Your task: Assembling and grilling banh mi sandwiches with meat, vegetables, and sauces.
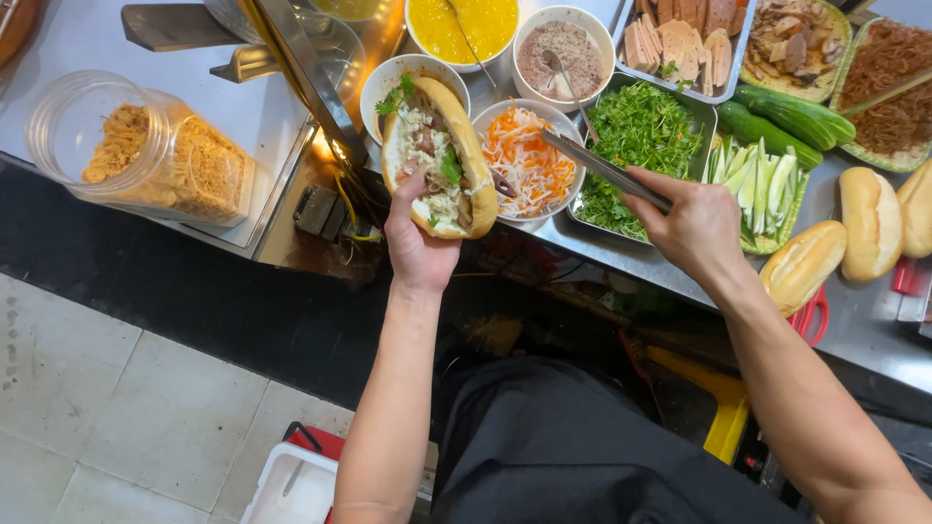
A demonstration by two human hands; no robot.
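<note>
Steel counter (243, 116), left hand (419, 243) cradling stuffed baguette (442, 155), right hand (691, 225) gripping metal tongs (602, 167)

Street-food sandwich stall, steel counter (243, 107), filling trays (714, 92), herbs (641, 136), bread rolls (869, 223)

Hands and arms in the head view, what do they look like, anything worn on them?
Both arms are bare up to the frame edge: no sleeves, gloves, watch or rings visible. The left hand and right hand are ungloved. Below them shows a dark, apron-like garment.

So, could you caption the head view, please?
Left hand holds a filled baguette; right hand dips tongs into pickled carrot.
</note>
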